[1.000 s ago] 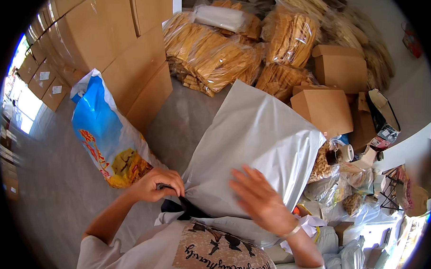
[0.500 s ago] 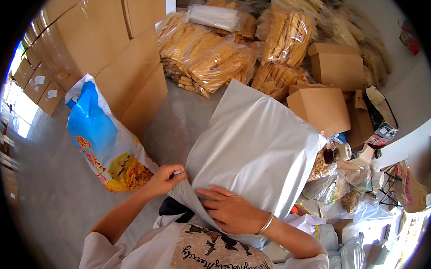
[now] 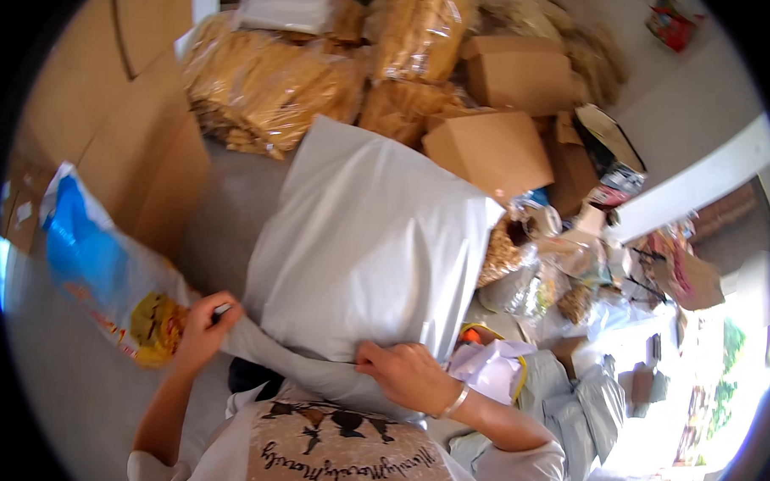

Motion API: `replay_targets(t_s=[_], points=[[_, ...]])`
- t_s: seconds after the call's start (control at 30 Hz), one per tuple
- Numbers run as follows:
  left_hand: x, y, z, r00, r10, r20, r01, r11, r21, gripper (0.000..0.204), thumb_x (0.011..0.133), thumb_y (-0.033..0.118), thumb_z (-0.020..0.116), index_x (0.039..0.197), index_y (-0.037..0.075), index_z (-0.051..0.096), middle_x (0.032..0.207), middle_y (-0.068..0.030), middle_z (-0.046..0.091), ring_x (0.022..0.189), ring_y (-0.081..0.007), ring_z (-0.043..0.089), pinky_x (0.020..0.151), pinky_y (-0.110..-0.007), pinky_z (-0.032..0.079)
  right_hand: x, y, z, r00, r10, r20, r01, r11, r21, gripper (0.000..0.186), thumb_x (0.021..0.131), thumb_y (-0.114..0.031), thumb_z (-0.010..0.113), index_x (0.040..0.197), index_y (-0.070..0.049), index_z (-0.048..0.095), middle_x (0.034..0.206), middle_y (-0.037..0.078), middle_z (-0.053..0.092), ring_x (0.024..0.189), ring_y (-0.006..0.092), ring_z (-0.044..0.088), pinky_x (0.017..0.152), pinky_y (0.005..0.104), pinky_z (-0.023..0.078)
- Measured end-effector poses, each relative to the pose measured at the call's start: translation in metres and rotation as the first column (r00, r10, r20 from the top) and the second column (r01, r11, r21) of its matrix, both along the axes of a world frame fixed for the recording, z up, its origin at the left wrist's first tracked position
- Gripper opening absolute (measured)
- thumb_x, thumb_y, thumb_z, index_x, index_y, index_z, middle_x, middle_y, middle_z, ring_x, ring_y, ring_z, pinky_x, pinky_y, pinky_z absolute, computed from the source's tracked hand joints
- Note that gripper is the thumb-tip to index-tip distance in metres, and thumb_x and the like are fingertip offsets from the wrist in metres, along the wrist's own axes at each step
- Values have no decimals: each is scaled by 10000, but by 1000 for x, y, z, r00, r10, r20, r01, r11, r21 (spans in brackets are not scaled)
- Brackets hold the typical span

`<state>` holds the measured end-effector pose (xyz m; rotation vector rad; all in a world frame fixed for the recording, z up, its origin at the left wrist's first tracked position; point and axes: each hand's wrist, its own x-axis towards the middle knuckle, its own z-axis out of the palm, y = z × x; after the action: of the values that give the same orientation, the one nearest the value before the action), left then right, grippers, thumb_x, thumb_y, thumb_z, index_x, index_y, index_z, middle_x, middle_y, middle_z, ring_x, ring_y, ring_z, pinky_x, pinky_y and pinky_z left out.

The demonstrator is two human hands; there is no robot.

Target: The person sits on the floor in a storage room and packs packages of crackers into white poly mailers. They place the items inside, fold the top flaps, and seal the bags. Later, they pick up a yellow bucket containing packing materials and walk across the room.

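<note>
A large, full silver-grey plastic bag (image 3: 360, 231) leans in front of me, its near edge folded over in a band close to my shirt. My left hand (image 3: 205, 329) is closed at the left end of that band, gripping the plastic. A small dark thing shows between its thumb and finger; I cannot make out what it is. With fingers curled, my right hand (image 3: 407, 377) pinches the folded edge right of the middle. What fills the bag is hidden.
Left stands a blue and white printed sack (image 3: 104, 265), beside tall cardboard cartons (image 3: 142, 147). Clear-wrapped bundles of tan sticks (image 3: 272, 84) lie at the back. Brown boxes (image 3: 490, 155), filled clear bags and grey plastic bags (image 3: 557, 399) crowd the right side.
My right hand has gone from lying flat on the bag to pinching its edge, further right. The near edge is now drawn into a folded band. The whole view has shifted rightward.
</note>
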<state>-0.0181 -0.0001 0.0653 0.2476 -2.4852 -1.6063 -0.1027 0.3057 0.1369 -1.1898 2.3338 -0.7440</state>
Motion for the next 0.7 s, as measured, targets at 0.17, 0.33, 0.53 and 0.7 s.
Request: replay_targets(t_s=[0.17,0.33,0.53,0.7], points=[[-7,-11,15,996,-92,-16,93,995,30,18,705,-54,640,714,-39,643,651,-79,606,585,-130,556,544,-250,406,-5,1,-6,999,31,-40,-29,999,36,113,871,-164,545,866,-59,504,613,123,587,595,357,591,538,432,456],[-12,-25,23,963,-268,-39,266,962,-56,50,696,-22,669,743,-30,657,705,-104,645,630,-200,622,584,-291,463,-21,-13,18,979,199,-34,-195,977,90,139,872,-169,557,810,-45,550,667,121,594,648,331,596,569,397,468],[-10,-25,37,928,-329,-175,255,903,-346,84,687,5,672,741,-9,609,771,-97,614,694,-259,600,606,-334,470,-23,-87,38,986,117,-119,-149,940,-307,72,836,-87,587,847,-19,610,800,120,588,687,323,579,610,393,470],[-2,-23,46,867,-385,-317,158,815,-557,114,662,5,676,735,26,591,797,-70,572,731,-248,567,590,-345,463,-17,-140,10,989,127,-75,-144,937,-317,103,836,-111,560,818,-38,630,801,123,578,757,325,589,663,413,479]])
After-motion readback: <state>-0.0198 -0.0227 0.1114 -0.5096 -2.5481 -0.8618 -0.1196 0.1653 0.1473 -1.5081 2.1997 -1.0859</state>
